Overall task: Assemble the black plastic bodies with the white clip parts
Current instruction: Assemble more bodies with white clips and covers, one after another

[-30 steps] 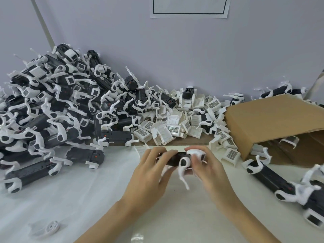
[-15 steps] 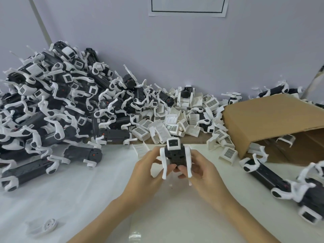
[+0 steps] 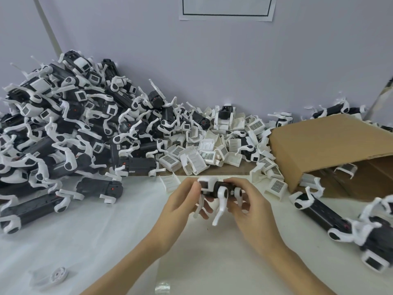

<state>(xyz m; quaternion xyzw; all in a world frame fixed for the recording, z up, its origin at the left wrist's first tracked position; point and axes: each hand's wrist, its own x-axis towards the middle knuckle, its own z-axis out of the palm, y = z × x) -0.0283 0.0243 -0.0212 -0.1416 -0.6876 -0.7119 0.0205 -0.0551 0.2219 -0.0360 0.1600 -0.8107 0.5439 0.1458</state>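
Both hands hold one black plastic body [image 3: 217, 188] just above the white table cover, lying sideways. My left hand [image 3: 182, 204] grips its left end, where a white clip cap [image 3: 206, 181] sits. My right hand [image 3: 251, 206] grips the right end. White curved clip arms [image 3: 221, 202] hang down from the body between my fingers. A heap of loose white clip parts [image 3: 204, 152] lies just beyond my hands.
A big pile of assembled black-and-white units [image 3: 59, 128] fills the left side. A tipped cardboard box [image 3: 327, 145] lies at the right, with more black bodies [image 3: 325, 216] in front of it. A white round part [image 3: 58, 275] sits near the lower left.
The body was turned from standing upright with its white face toward me to lying sideways. Both hands stayed on it.
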